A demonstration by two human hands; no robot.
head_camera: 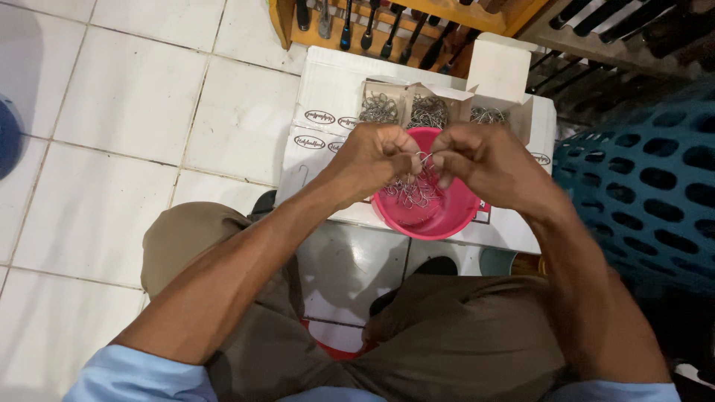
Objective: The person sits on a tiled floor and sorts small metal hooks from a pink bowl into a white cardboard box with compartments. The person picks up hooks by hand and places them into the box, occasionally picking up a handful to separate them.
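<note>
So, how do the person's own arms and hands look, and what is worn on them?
Both forearms are bare from above the elbow down. The left hand and right hand wear no gloves; no rings or watch show. Short light blue sleeves cover the upper arms. The fingers are bare too.

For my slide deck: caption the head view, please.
Both hands pinch a wire hook above a pink bowl of hooks.

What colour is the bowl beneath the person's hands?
Pink; the bowl shows best in the head view.
</note>
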